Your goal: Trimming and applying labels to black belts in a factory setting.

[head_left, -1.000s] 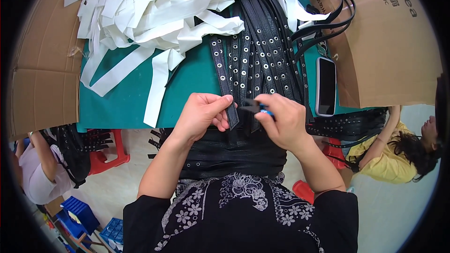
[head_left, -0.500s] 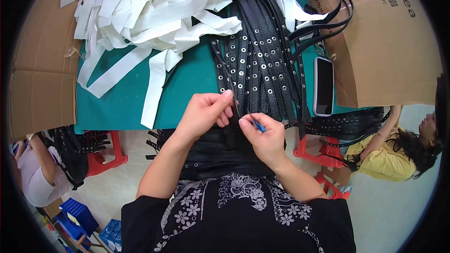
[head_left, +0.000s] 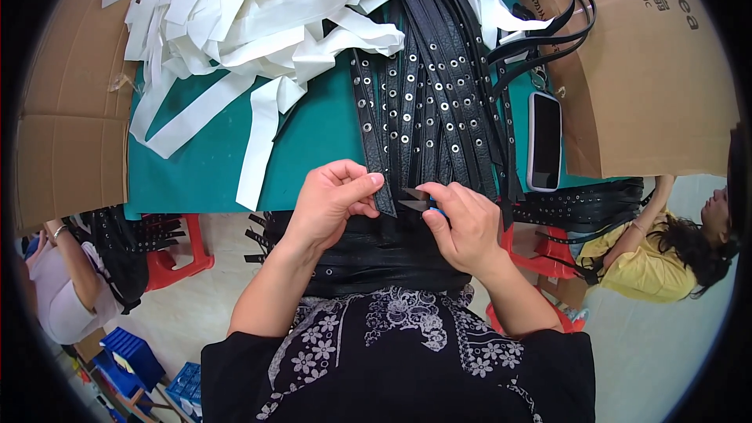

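Note:
Between thumb and fingers, my left hand [head_left: 333, 204] pinches a black strap [head_left: 379, 180] near its pointed end, at the table's front edge. My right hand [head_left: 464, 223] is closed on small thread snips [head_left: 415, 199] with a blue handle. Their two metal blades stand apart and point left toward the strap's tip, with a small gap between. Beyond my hands lies a bundle of black straps [head_left: 429, 94] set with silver eyelets. More black straps [head_left: 364, 254] rest across my lap.
White fabric strips [head_left: 258, 16] are heaped at the far left of the green table [head_left: 313, 141]. A phone [head_left: 544, 141] lies right of the straps. Cardboard boxes [head_left: 642, 70] flank the table. Two people sit nearby, one in a yellow top [head_left: 654, 254], near red stools [head_left: 184, 254].
The strap in my left hand has turned so its wide face shows. My right hand has moved slightly right, and the snips' open blades are now visible.

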A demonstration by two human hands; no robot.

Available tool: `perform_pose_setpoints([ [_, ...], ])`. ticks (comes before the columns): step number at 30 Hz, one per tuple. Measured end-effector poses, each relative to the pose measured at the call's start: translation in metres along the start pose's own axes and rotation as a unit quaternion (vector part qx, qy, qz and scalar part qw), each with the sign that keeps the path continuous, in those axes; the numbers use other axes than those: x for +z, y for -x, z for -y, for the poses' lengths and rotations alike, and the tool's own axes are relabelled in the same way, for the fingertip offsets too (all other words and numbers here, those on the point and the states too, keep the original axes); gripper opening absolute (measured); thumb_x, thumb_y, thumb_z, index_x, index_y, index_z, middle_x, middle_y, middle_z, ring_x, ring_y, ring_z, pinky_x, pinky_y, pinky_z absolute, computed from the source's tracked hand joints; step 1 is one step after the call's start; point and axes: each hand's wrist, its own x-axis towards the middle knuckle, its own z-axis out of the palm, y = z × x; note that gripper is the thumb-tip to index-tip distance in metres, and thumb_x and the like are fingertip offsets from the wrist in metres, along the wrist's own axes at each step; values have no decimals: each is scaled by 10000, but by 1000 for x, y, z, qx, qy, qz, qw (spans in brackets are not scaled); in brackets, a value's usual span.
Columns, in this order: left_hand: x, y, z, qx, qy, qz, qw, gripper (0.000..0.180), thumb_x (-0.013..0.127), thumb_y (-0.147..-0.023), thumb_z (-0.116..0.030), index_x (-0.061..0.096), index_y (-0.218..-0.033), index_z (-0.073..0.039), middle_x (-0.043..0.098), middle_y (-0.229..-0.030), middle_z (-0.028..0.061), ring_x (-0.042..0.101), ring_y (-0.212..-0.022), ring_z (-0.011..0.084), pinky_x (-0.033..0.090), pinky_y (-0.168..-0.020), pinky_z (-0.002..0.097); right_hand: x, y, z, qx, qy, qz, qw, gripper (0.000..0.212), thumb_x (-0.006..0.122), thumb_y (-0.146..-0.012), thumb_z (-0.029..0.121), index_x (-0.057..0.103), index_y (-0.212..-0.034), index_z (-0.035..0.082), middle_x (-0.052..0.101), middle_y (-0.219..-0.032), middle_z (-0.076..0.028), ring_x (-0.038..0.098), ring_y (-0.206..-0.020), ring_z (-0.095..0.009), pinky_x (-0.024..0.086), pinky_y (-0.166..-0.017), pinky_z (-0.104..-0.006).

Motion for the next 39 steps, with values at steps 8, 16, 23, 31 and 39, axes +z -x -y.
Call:
perform_pose_setpoints([
  [8,1,2,-2,8,-9,6,1000,108,651,-772,-62,555,-752,-18,577,-672,47,573,-526,98,498,-484,195,-5,-13,-6,-49,-1,28,998,190,584,-778,232,613,-907,96,457,-583,-32,487,-511,-199,365,-466,-312],
  [16,0,3,-3,-16,15,20,1000,94,636,-786,-75,563,-762,-20,577,-680,35,570,-546,86,518,-498,208,-7,-18,-9,-82,17,38,996,163,601,-761,233,629,-876,120,465,-573,-7,489,-502,-175,361,-461,-301],
  [23,-6,-1,1,-56,79,48,994,62,606,-806,-76,581,-792,-21,583,-671,21,571,-544,74,544,-514,230,-6,-20,-10,-103,31,26,994,162,623,-743,249,634,-843,121,456,-560,0,482,-489,-165,350,-455,-297],
  [31,-5,0,2,-51,85,45,994,64,614,-802,-80,587,-800,-22,586,-677,26,575,-557,77,543,-520,231,-3,-22,-13,-92,-12,21,995,151,621,-752,224,624,-841,102,452,-557,-23,481,-488,-182,361,-455,-304],
  [39,1,6,2,28,-20,-6,999,97,618,-802,-82,600,-835,7,595,-686,45,575,-560,86,533,-518,222,-6,-34,-11,-53,23,17,998,181,623,-753,225,609,-877,94,492,-605,-33,510,-526,-204,382,-468,-311],
])
